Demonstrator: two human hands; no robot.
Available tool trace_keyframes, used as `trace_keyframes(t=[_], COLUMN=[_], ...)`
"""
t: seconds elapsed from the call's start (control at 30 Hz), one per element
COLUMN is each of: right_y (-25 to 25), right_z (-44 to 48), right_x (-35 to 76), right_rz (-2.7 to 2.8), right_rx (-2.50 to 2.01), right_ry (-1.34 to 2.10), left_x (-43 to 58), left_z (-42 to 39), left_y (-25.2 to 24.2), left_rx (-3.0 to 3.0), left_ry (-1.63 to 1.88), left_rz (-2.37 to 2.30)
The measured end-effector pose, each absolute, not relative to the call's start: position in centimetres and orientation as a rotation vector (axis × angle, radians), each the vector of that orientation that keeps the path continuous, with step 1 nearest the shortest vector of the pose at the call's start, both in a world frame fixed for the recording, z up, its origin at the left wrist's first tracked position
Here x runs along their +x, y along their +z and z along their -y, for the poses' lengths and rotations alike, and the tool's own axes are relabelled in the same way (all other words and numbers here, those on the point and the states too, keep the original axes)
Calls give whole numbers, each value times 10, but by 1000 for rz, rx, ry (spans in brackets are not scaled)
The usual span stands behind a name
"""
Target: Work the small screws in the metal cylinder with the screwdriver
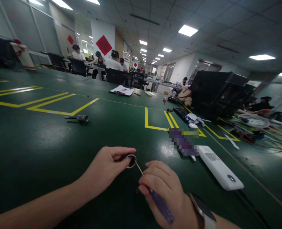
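My left hand (109, 163) is closed on a small round metal part (131, 156), its ring-shaped open end turned to the right between thumb and fingers. In my right hand (166, 184) is a screwdriver (161, 205) with a translucent purple handle. The thin shaft reaches the rim of the round part; whether the tip sits inside is too small to tell. Below the shaft, a tiny dark piece (137, 191) lies on the green tabletop (102, 133). Farther left on the table rests a metal piece (82, 118) with a wide cylindrical end and a narrow stem.
A white power bank (219, 167) with a cable lies right of my hand, beside a blurred purple item (182, 141). Yellow tape (156, 128) marks the table. Tangled wires (257, 130) and a black case (217, 92) stand right. Behind are a clipboard (122, 90) and seated people.
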State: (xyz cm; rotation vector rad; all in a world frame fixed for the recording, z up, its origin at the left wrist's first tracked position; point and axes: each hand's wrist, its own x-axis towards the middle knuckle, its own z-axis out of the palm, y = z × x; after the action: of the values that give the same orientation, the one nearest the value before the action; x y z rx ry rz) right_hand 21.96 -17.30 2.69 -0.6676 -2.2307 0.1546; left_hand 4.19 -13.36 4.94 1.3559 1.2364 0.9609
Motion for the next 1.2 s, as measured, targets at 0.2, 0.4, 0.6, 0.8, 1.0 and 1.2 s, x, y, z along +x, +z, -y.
trace_keyframes(t=[0.2,0.4,0.6,0.8,1.0,1.2], right_y=[28,30,31,30,23,23], right_z=[171,171,171,149,136,139], right_x=[218,216,221,230,233,233], right_rz=[2255,2281,2029,1394,1351,1475], right_rx=[-659,-699,-677,-899,-871,-875], right_ry=[152,194,416,1462,1676,1655], left_x=[43,42,41,36,36,36], left_z=[133,133,130,125,122,121], left_y=[50,48,48,50,48,48], left_rx=[1337,1336,1355,1294,1214,1241], left_ry=[954,951,932,958,1045,1002], left_rz=[-1225,-1234,-1210,-1256,-1199,-1179])
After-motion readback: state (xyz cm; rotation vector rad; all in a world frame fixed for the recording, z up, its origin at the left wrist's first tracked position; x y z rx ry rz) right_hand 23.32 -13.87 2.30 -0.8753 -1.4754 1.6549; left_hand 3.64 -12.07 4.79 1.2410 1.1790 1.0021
